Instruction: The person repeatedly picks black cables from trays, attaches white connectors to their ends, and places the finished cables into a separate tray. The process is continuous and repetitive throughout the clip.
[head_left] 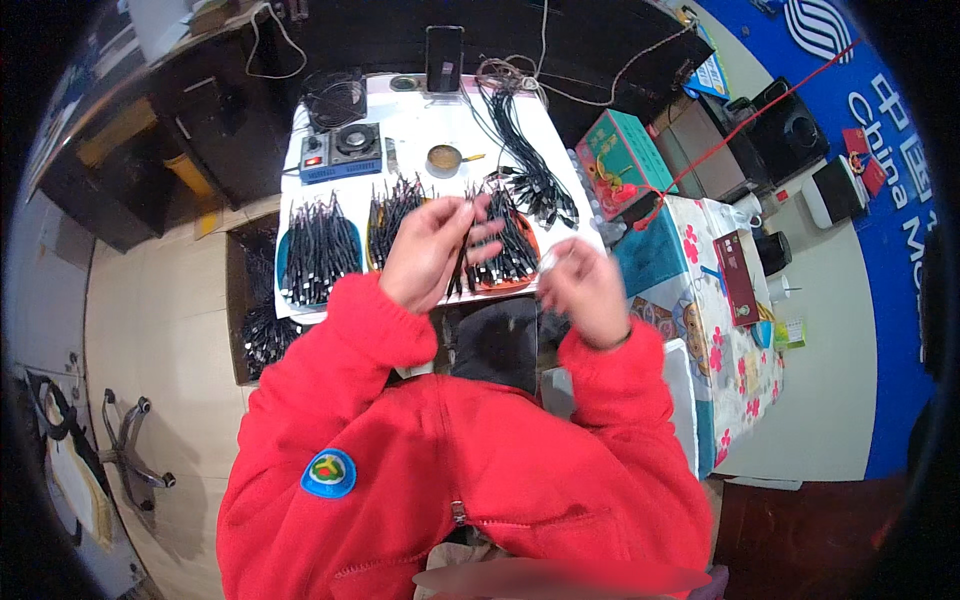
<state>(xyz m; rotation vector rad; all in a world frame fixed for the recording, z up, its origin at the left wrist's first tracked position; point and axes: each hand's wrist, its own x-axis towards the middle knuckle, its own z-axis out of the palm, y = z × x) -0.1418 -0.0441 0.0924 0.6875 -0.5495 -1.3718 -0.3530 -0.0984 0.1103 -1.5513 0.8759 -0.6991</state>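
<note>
My left hand (432,248) is above the front of the white table, its fingers closed on a short black cable (459,270) that hangs down from them. To its right, my right hand (584,290) is smeared by motion, with its fingers curled; whether it holds anything I cannot make out. Behind and between the hands, an orange tray (507,287) is filled with short black cables with light metal ends. A yellow-edged tray of similar cables (393,212) stands partly hidden behind my left hand. Farther left is a blue tray (283,262), also full of such cables.
A small blue heating unit (342,152) and a round pan (443,161) with a yellow handle stand farther back. A phone (444,58) is upright at the far edge. Long black cables (530,150) lie on the right; a green box (627,165) stands beyond.
</note>
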